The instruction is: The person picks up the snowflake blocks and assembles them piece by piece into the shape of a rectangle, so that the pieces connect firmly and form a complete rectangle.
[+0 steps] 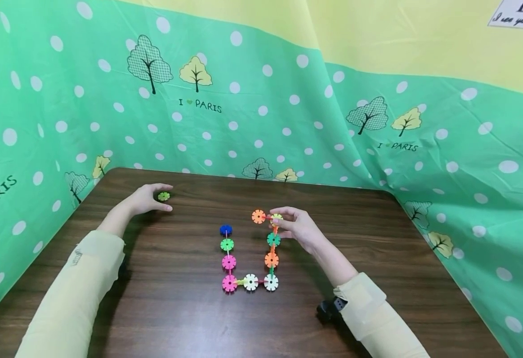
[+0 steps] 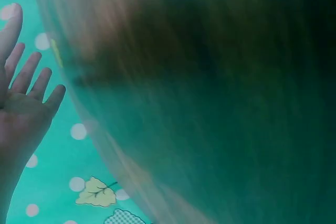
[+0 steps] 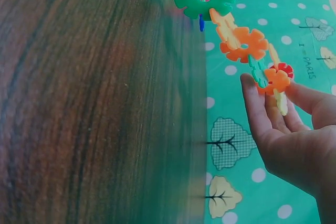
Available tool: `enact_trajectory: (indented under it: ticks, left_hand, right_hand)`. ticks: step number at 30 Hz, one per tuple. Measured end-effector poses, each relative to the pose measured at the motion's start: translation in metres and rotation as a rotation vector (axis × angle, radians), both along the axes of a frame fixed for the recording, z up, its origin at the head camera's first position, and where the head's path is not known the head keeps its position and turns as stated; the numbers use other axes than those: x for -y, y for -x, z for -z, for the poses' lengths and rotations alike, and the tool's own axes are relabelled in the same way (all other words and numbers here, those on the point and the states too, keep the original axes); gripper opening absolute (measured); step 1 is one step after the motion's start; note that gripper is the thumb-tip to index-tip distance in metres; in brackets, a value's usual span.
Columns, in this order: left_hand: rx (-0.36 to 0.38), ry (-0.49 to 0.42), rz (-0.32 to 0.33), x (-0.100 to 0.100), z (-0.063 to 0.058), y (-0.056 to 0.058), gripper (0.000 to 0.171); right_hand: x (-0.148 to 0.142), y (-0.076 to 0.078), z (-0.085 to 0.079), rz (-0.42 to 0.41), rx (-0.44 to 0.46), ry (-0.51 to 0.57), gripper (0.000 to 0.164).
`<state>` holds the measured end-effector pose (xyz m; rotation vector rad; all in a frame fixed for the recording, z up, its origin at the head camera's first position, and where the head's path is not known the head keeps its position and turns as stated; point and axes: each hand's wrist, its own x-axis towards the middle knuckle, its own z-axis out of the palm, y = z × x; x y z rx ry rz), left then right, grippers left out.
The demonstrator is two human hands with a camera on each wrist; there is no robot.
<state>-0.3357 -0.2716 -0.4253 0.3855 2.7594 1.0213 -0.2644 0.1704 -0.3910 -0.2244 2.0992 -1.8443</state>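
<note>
Slotted plastic discs, the snowflake building kind, are joined into a U-shaped chain (image 1: 250, 282) on the table. Pink, white, orange, green and blue discs make up its sides. At the top right corner, my right hand (image 1: 301, 229) holds the chain by a yellow disc (image 1: 277, 218), and an orange disc (image 1: 258, 216) juts left from there. The right wrist view shows thumb and fingers around the chain's end. Far left, a loose light green disc (image 1: 164, 196) sits between the spread thumb and fingers of my left hand (image 1: 145, 200). In the left wrist view, that hand's fingers are extended.
The brown wooden table (image 1: 167, 313) reaches back to a green dotted curtain (image 1: 225, 124) with printed trees. A black device (image 1: 328, 311) is strapped under the right wrist. Much of the left wrist view is dark and blurred.
</note>
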Motion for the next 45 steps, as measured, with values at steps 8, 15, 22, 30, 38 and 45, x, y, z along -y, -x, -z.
enact_trajectory:
  ticks: [8,15,22,30,38,45]
  left_hand:
    - [0.013,0.062,-0.002,0.006,0.007,0.004,0.069]
    - [-0.022,0.051,-0.001,0.006,0.005,0.001,0.048]
    - [-0.037,0.008,-0.015,0.004,0.006,-0.003,0.034]
    - [-0.091,0.026,0.047,-0.007,0.003,-0.004,0.028]
    - [-0.143,0.026,0.060,-0.020,-0.002,-0.003,0.012]
    - [-0.195,0.011,0.073,-0.038,-0.013,-0.008,0.010]
  right_hand:
    - [0.002,0.000,-0.002,-0.006,0.011,0.003,0.043]
    - [0.002,-0.001,-0.002,-0.003,0.015,-0.008,0.042]
    - [0.003,-0.002,-0.001,-0.006,0.019,-0.003,0.041]
    - [0.003,-0.002,-0.001,-0.005,0.018,-0.002,0.040]
    - [0.003,-0.003,-0.004,0.006,0.025,0.015,0.032]
    - [0.003,-0.004,-0.006,0.010,0.027,0.013,0.035]
